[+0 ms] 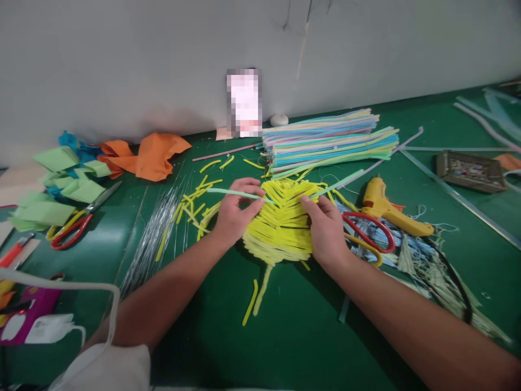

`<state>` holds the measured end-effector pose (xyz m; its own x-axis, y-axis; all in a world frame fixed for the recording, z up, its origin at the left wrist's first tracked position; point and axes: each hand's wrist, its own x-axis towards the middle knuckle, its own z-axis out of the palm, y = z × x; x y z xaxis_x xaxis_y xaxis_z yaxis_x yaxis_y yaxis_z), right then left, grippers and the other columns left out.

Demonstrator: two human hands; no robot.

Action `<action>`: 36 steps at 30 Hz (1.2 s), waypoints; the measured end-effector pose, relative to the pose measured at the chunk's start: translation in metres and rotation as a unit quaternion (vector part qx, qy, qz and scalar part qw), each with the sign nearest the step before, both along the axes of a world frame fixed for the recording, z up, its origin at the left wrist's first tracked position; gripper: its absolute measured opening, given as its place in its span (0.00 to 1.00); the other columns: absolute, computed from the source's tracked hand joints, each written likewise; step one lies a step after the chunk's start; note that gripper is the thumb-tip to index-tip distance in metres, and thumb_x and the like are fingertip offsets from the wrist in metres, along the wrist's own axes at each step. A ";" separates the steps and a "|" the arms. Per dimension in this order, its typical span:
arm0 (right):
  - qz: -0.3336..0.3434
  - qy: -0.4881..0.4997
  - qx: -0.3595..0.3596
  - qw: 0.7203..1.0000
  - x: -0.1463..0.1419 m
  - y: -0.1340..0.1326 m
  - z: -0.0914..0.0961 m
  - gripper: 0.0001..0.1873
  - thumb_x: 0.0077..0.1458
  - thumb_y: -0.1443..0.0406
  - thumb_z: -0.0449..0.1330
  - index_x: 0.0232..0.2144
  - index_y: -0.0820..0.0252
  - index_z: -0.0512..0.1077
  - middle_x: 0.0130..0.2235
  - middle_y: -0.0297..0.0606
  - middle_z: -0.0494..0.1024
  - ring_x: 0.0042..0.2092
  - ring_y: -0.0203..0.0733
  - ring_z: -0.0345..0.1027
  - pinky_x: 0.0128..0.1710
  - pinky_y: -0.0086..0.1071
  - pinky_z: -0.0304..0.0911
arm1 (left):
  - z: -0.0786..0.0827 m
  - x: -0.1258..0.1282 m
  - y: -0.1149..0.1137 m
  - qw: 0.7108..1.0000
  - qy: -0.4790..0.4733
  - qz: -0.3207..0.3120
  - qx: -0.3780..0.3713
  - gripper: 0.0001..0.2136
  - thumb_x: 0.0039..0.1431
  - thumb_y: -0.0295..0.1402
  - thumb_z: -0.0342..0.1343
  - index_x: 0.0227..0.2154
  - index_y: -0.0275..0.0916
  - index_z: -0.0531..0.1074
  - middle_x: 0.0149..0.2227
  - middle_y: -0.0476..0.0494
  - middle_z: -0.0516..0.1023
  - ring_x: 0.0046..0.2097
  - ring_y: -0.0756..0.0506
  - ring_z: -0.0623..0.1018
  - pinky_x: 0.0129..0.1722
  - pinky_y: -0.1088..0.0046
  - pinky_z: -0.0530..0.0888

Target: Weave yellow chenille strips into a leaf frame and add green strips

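Note:
A yellow leaf shape of pipe cleaners (280, 231) lies flat on the green table, its stem pointing toward me. Over its left upper edge, my left hand (238, 212) pinches a mint-green pipe cleaner (228, 191) between thumb and fingers. My right hand (328, 228) is closed at the leaf's right edge, with a light green pipe cleaner length (342, 182) rising from its fingertips. Whether both green lengths are one piece I cannot tell. Cut yellow pieces (199, 190) are scattered left of the leaf, and another yellow piece (250, 304) lies beside the stem.
Bundled pastel pipe cleaners (334, 146) lie behind the leaf, near a propped phone (244, 103). To the right are a yellow glue gun (376, 198), red-and-yellow-handled scissors (391, 239) and tassels (407, 255). Leftward lie clear wires (152, 239), more scissors (75, 228) and coloured paper (157, 155).

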<state>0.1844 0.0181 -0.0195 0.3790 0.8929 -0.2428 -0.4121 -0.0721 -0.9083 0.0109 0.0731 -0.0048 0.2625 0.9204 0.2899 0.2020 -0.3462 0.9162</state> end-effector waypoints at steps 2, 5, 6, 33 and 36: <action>0.007 -0.005 -0.003 1.000 0.000 0.000 0.000 0.15 0.47 0.54 0.68 0.26 0.54 0.68 0.24 0.28 0.72 0.27 0.38 0.67 0.28 0.32 0.64 | 0.000 0.003 -0.001 0.998 -0.030 -0.014 -0.053 0.06 0.55 0.34 0.61 0.35 0.39 0.75 0.53 0.40 0.72 0.49 0.45 0.75 0.44 0.71 0.73; 0.022 -0.003 -0.003 1.000 -0.001 0.000 0.001 0.14 0.48 0.54 0.67 0.27 0.53 0.69 0.28 0.31 0.77 0.33 0.43 0.73 0.32 0.36 0.68 | -0.001 0.008 -0.001 0.976 -0.129 -0.037 -0.171 0.22 0.48 0.34 0.66 0.47 0.42 0.70 0.51 0.41 0.74 0.40 0.49 0.78 0.41 0.72 0.74; 0.023 0.001 -0.002 1.000 -0.001 0.000 0.001 0.14 0.48 0.54 0.67 0.28 0.53 0.69 0.29 0.32 0.78 0.35 0.45 0.74 0.34 0.37 0.69 | -0.002 0.010 -0.002 0.962 -0.158 -0.049 -0.216 0.29 0.45 0.34 0.68 0.52 0.43 0.67 0.49 0.42 0.76 0.38 0.49 0.79 0.40 0.72 0.75; 0.096 0.004 -0.006 0.995 -0.003 -0.001 0.001 0.21 0.39 0.60 0.74 0.37 0.57 0.76 0.40 0.41 0.84 0.40 0.56 0.79 0.40 0.49 0.74 | -0.008 0.013 -0.002 0.920 -0.218 -0.027 -0.323 0.20 0.49 0.38 0.66 0.44 0.38 0.74 0.37 0.45 0.81 0.36 0.46 0.79 0.41 0.68 0.74; 0.087 0.003 -0.010 0.996 -0.003 -0.001 0.002 0.21 0.38 0.60 0.74 0.37 0.57 0.76 0.39 0.40 0.84 0.38 0.55 0.79 0.40 0.49 0.74 | -0.005 0.011 0.000 0.927 -0.214 -0.006 -0.309 0.15 0.50 0.39 0.64 0.39 0.37 0.76 0.32 0.48 0.79 0.32 0.50 0.77 0.36 0.72 0.73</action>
<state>0.1817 0.0167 -0.0175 0.2171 0.9402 -0.2625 -0.3971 -0.1606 -0.9036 0.0224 0.0733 -0.0095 0.2557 0.9433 -0.2119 -0.2270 0.2716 0.9353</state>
